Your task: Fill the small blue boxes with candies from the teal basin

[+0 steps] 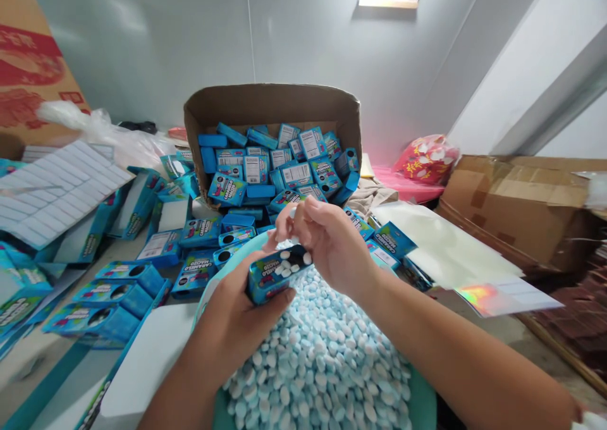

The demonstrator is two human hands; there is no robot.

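Overhead, grey walls; cluttered table (28, 360) strewn with blue boxes, tipped carton (270, 104) at frame centre. Left hand (237, 319) clamped a small blue box (275, 272) over the basin (422, 398) of pale candies (322, 360). Right hand (327, 240), fingers pinched together, touched the box's top from upper right.

A basin (422, 398) of tablets (322, 360) sits nearest. Behind it, a tipped carton (270, 104) spills boxes (227, 190). More boxes lie left; a label sheet (57, 186) lies far left.
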